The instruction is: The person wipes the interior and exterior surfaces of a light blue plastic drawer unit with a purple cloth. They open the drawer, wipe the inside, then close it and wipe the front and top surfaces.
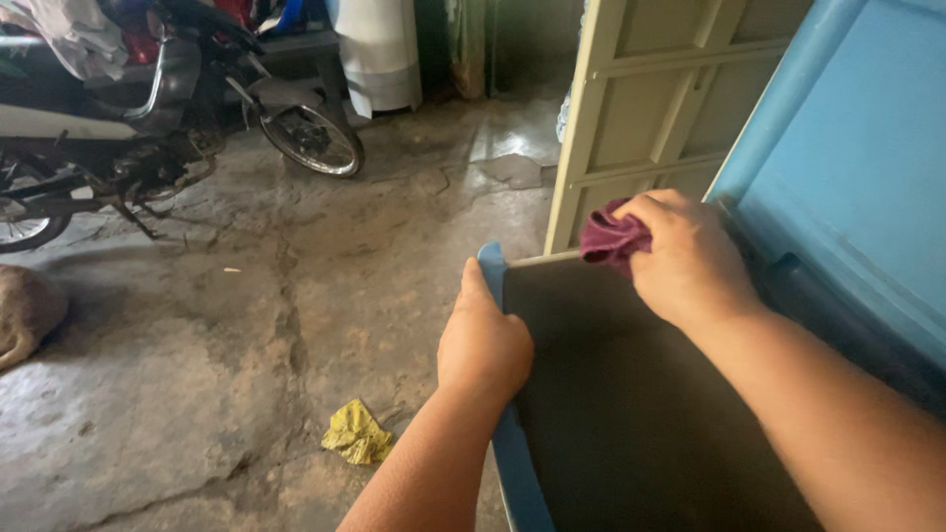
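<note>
Fingers of the right hand (690,258) are bunched tight around a small maroon rag (611,238), which pokes out leftward from the fist and presses against the far corner of a dark panel (631,414). The left hand (481,340) is clamped on the panel's blue edge (514,463), thumb along the outer face, the other fingers hidden behind the rim.

The panel sits low and right in the view, under both forearms, its top end beside a cream slatted door (650,99). A raised blue lid (847,167) slopes up on the right, just behind the right hand. The panel's long axis seems to run from the person outward, toward the door; the blue edge follows that line and ends in a rounded tip just above the left thumb. The rag has no clear axis, only a crumpled wad pointing left.

Risks, as I judge them: the rag is held by a small part and could slip out if it drags over the corner. The left hand alone steadies the edge, so a hard push from the right could tip or shift the panel. The lid leans over the right arm; a knock might bring it down on the wrist.

On the cracked concrete floor (197,355) lie a yellow scrap (357,433) near the left forearm and, well apart, a parked motorbike (148,108).
</note>
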